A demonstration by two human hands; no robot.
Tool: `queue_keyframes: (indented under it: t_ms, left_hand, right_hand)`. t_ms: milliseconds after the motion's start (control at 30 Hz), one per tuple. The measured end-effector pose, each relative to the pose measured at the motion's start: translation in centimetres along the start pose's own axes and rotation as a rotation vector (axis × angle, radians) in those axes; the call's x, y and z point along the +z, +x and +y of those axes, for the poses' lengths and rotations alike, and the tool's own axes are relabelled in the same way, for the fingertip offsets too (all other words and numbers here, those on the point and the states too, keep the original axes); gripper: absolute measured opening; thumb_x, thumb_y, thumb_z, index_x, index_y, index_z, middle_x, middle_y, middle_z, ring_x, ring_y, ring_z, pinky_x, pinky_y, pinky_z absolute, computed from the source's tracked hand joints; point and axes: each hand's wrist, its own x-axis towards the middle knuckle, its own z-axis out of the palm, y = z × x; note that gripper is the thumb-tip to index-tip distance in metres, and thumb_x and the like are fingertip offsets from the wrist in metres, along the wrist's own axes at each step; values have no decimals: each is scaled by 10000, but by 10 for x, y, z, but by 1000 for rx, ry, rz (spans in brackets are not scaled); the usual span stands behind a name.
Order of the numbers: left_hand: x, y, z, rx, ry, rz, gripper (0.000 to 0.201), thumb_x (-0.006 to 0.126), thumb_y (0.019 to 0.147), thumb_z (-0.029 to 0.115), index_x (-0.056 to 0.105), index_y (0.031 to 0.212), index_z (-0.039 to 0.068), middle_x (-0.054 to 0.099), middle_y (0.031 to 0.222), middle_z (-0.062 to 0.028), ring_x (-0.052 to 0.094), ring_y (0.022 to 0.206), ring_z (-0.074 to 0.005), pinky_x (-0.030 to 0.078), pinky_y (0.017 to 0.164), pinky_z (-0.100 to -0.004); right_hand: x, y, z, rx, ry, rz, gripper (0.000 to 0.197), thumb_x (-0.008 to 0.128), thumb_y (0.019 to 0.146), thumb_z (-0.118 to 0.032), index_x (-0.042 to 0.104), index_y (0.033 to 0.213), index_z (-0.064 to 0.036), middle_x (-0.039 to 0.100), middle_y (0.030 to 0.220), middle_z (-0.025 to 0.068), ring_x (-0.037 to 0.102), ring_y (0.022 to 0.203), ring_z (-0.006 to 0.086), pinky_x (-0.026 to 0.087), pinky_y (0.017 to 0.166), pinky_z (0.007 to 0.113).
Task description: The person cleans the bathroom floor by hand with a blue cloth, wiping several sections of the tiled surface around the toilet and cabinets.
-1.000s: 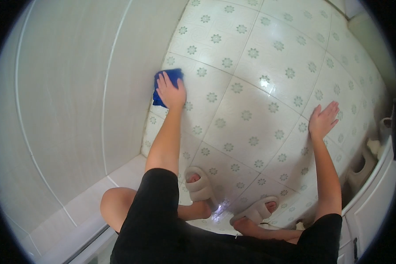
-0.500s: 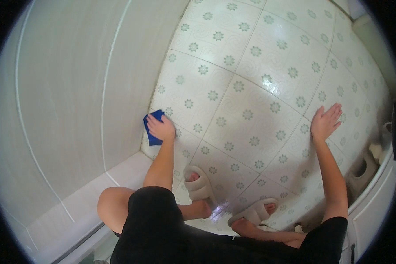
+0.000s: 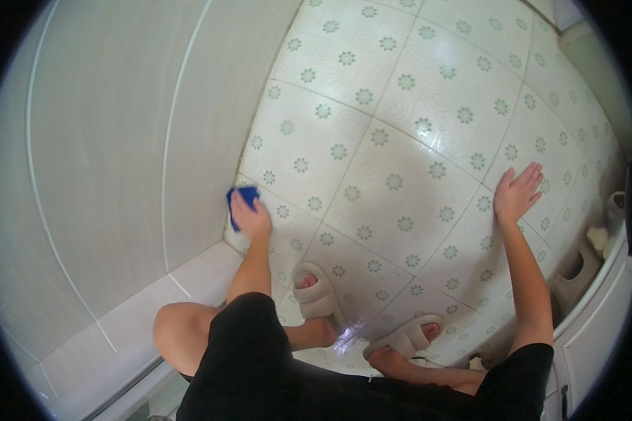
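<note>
A folded blue cloth (image 3: 248, 194) lies on the floor against the foot of the wall, at the left. My left hand (image 3: 251, 216) presses down on it, fingers and palm covering part of the cloth and holding it. Far to the right, my right hand (image 3: 516, 194) rests flat on the patterned tiles with its fingers spread and nothing in it.
White floor tiles (image 3: 393, 203) with green flower marks spread between the hands. A tiled wall (image 3: 105, 161) rises along the left. My feet are in pale slippers (image 3: 317, 298) below. A white cabinet (image 3: 597, 323) and a grey stool-like object (image 3: 576, 277) stand at the right.
My left hand has slid the blue cloth slightly toward me and to the left along the wall base. My right hand stays put.
</note>
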Motion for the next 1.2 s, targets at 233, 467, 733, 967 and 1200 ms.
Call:
queue_keyframes:
  t_ms: [233,467,733,967,1200]
  left_hand:
    - [0,-33,-28,-934,196,-38,740,474,1060,514,376,1639,64,377,1697,-175,347,1558,-373,280,1248,-581]
    - [24,53,98,-353,171,-136,699,432,1081,513,358,1659,126,345,1726,-118,304,1587,-348,273,1234,-608]
    - [46,118,320,334,-93,-120,617,441,1087,439,386,1656,205,329,1734,-101,266,1597,-362,185,1252,-653]
    - [-13,-85,337,955,-391,-435,683,635,958,431,491,1596,233,395,1696,-94,306,1575,-373,177,1238,-693]
    - [14,19,188,684,-92,-251,771,645,957,468,415,1646,209,280,1742,-169,218,1591,-472,121,1229,-736]
  right_hand:
    - [0,-6,-4,-7,24,-7,787,453,1067,-439,226,1672,10,199,1767,176,131,1642,353,43,1303,568]
    - [-8,-2,-9,8,35,-11,788,454,1066,-433,221,1672,13,197,1767,176,128,1643,349,47,1303,570]
    - [-5,-4,-23,-10,73,-6,790,467,1056,-423,228,1671,11,205,1764,179,141,1641,347,66,1300,580]
    - [-5,-2,-4,-5,35,1,791,468,1053,-423,231,1669,12,216,1759,181,148,1638,350,72,1299,585]
    - [1,-2,-7,-22,19,24,785,467,1053,-427,257,1660,24,222,1757,186,154,1634,374,65,1295,606]
